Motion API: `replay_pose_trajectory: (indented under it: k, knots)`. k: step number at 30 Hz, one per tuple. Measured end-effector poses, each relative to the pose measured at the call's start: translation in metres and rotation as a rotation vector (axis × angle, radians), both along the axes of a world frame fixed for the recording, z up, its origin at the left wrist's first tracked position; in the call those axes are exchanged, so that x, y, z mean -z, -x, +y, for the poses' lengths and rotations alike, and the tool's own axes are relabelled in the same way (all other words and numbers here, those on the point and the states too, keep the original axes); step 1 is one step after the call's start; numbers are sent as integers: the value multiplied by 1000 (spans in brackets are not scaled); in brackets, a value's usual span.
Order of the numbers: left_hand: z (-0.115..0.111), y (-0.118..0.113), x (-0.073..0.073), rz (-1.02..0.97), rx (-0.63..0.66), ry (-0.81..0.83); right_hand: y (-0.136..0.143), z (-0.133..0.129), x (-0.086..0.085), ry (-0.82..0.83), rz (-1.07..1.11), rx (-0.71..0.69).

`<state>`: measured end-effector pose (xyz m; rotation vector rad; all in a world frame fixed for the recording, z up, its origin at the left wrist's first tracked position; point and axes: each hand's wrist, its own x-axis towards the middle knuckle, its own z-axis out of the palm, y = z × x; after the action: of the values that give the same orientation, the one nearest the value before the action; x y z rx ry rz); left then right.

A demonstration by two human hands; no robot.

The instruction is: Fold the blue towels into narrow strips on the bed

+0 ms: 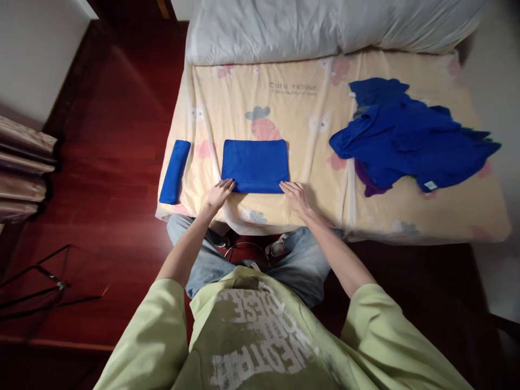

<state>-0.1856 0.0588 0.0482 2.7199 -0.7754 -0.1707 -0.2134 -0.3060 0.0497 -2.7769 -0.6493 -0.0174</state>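
Note:
A blue cloth [255,162], folded into a flat rectangle, lies on the bed in front of me. Along its near edge runs a narrow folded strip. My left hand [221,194] holds the near left corner, fingers bent over the edge. At the near right corner, my right hand [296,196] grips the same edge in the same way. Both thumbs are mostly hidden. To the left lies a second blue cloth [175,172], folded into a long narrow bundle, apart from my hand.
A crumpled heap of blue cloths [406,141] with a purple piece [371,181] lies on the right of the bed. A grey quilt [284,32] lies across the far side of the patterned sheet [300,119]. A black metal stand [49,276] is on the floor at left.

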Motion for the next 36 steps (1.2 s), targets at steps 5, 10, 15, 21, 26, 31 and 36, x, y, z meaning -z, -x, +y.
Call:
replay_pose_trajectory:
  k: [5,10,15,21,26,31,36]
  knots:
    - [21,32,-4,42,61,127,34,-11,-9,-74,-29,-15]
    - [31,72,16,66,-53,396,69,-17,4,-214,-22,-31]
    - [8,83,42,1,-418,506,79,-11,37,-326,-89,150]
    - [4,83,47,4,-462,555,80,-11,44,-333,-90,173]
    - [11,81,40,138,-541,680,75,-12,40,-528,-4,296]
    - [11,75,32,148,-601,722,63,-8,46,-697,96,513]
    - [8,61,30,120,-674,731,49,0,44,-751,109,684]
